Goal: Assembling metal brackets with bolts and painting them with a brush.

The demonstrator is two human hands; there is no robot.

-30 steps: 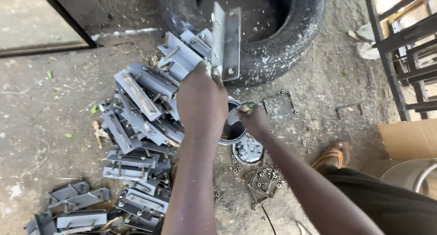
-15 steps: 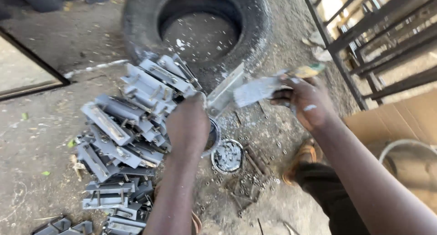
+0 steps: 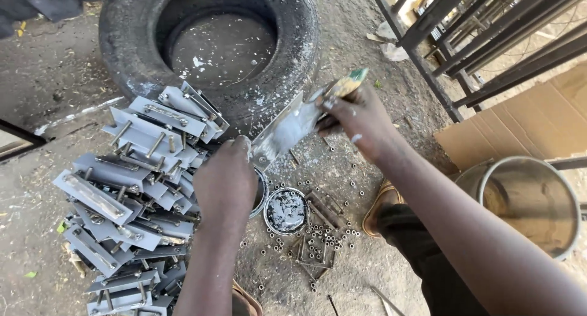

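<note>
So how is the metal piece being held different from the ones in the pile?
The held metal plate is up in the air, gripped by the left hand, while the stacked metal brackets lie on the ground. The right hand holds a paintbrush against the held plate; nothing touches the stacked ones. The held plate tilts steeply; the stacked ones lie overlapped. All look silvery grey.

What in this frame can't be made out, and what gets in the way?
Head view, the only one:
- Paint tin: mostly behind the left hand; contents unseen.
- Brush: bristles hidden by the metal bracket and right hand.
- Left hand's grip on the bracket: only the back of the hand shows.
- Bracket pile: cut off at the bottom edge.
- Metal drum: partly behind the right forearm.
</note>
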